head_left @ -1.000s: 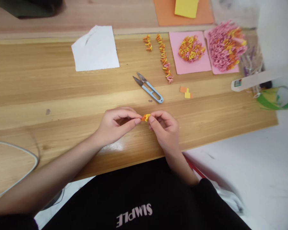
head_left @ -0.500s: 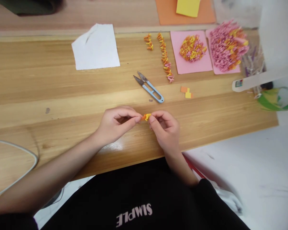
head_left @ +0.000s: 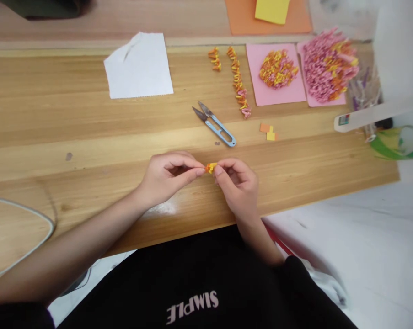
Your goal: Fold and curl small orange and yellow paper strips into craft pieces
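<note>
Only readable writing: "SIMPLE", pale letters, upside down on my black shirt. Label on the white bar at right: too small to read. Left pink sheet bears a pile of tiny orange, yellow and pink pieces; right pink sheet bears a bigger, mostly pink heap with orange and yellow. Green-edged, partly see-through thing at far right, contents unclear. My left hand pinches the orange end of a small orange-and-yellow piece; my right hand pinches its yellow end. Piece sits between my fingertips, near the front edge of the wood-grain table. Blue-handled metal snips lie beyond, blades apart. Further back: short row, longer zigzag row, ragged-edged white paper.
</note>
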A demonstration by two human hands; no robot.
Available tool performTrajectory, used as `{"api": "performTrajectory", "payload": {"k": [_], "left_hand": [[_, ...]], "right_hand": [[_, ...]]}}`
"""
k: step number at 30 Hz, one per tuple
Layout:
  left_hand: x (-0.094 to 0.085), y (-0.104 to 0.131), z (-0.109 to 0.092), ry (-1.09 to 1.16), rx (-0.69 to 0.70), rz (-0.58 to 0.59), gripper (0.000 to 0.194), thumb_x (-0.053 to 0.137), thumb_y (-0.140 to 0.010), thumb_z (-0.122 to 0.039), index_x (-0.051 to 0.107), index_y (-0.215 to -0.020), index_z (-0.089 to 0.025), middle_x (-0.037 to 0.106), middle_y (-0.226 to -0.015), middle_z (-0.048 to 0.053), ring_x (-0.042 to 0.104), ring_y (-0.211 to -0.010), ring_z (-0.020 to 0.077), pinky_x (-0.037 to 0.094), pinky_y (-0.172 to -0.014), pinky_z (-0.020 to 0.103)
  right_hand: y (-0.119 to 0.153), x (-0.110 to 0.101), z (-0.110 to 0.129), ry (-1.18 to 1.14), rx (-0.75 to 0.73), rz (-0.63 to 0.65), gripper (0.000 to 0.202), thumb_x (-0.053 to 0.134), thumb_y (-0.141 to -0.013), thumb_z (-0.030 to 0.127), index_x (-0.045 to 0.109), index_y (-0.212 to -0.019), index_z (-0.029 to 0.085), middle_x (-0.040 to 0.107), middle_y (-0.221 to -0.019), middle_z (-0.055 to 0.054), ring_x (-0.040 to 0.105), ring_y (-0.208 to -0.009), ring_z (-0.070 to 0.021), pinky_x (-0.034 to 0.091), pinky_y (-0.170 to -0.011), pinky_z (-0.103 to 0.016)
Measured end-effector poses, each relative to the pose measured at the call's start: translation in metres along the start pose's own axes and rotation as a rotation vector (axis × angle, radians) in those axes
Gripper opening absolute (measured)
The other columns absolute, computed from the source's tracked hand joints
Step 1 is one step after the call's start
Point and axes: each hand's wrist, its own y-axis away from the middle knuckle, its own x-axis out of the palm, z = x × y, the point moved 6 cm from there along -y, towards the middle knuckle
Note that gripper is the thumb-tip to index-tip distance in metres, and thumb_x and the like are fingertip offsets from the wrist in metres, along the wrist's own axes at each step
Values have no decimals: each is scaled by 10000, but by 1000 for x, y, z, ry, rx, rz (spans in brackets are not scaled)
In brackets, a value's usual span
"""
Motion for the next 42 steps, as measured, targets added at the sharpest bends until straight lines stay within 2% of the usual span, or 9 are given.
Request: {"api": "performTrajectory", "payload": {"k": [10,16,20,25,30,42], "left_hand": [[0,-1,0,25,-15,19,73,764,-734,-217,722,-695,-171,719,-720,17,646,-647,117,529,-597,227],[-1,-2,1,37,-12,21,163,812,-695,-258,688,-661,-158,692,-689,13,625,-616,107,524,-576,220],[0,-2,0,48,17,50,174,838,-662,-254,699,-707,-158,693,-706,13,629,-630,111,530,-579,222],[1,-1,-3,59,51,73,86,780,-725,-221,731,-779,-175,712,-744,20,642,-653,116,538,-584,226],[1,0,-3,59,66,55,32,749,-759,-206,741,-772,-177,729,-767,29,661,-671,118,536,-593,220],[1,-1,-3,28,33,58,87,760,-747,-246,719,-717,-175,716,-727,34,642,-635,116,520,-561,217]], "right_hand": [[0,2,0,27,-22,42,55,623,-850,218,629,-796,209,633,-703,23,573,-604,-100,483,-583,-248],[2,3,-1,15,-30,87,43,630,-860,227,641,-821,213,643,-739,18,588,-645,-105,492,-615,-251],[1,3,0,-3,-28,76,43,629,-856,209,640,-815,210,631,-722,25,571,-623,-97,482,-605,-243],[-1,2,1,-18,-5,50,59,620,-847,205,629,-789,204,610,-673,34,543,-577,-88,469,-571,-233],[-1,2,1,-22,1,40,59,621,-841,221,623,-784,203,611,-664,33,541,-566,-89,474,-561,-234],[1,2,-1,23,0,79,77,621,-858,271,631,-811,211,633,-710,13,575,-615,-112,497,-592,-264]]}}
